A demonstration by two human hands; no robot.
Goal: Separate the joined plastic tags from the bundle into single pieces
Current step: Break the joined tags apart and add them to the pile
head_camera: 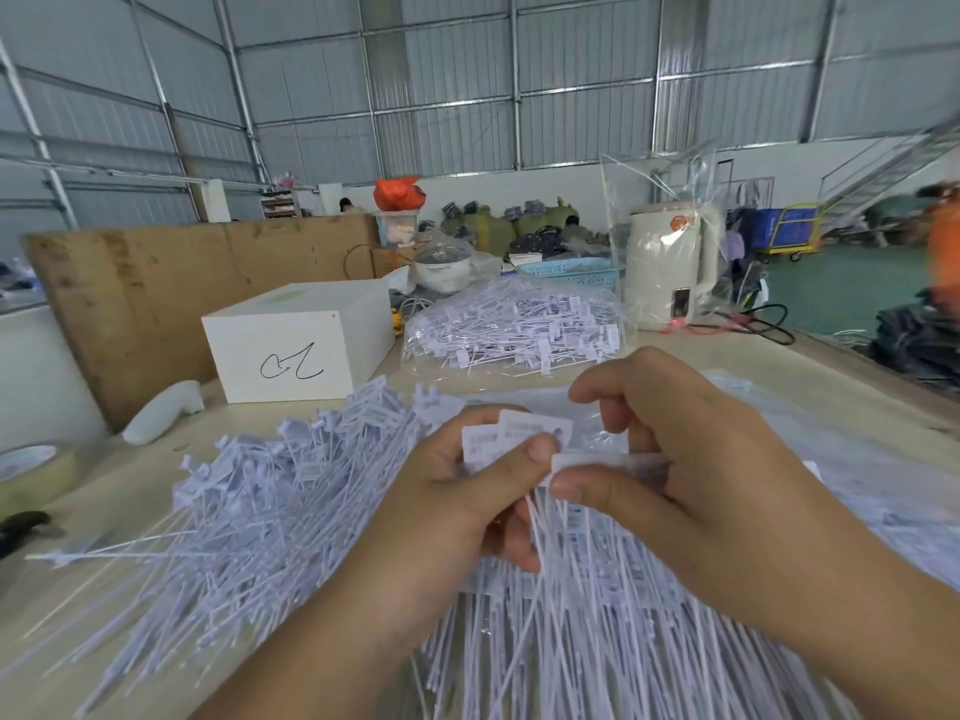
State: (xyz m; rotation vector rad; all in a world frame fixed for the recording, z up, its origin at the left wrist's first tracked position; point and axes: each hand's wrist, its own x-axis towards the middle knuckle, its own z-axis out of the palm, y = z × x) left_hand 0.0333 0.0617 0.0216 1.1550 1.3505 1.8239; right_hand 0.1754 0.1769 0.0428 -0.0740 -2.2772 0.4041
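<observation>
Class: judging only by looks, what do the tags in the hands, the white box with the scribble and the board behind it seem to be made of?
Tags: likely thin plastic, white and matte, with slender flexible tails. White box: probably painted board or card; smooth, flat faces and crisp edges, so uncertain. Board: seems to be plywood or cardboard, brown, dull and stained.

Matt white plastic tags (514,444); rough plywd board (171,293).

I see pale lilac-white tags (270,517) left of my left hand (457,501), with faint grey print on the ones it holds. Beyond both hands sit a white box (306,345) scrawled in black and a cream kettle (670,272); the worktop (130,491) is beige.
</observation>
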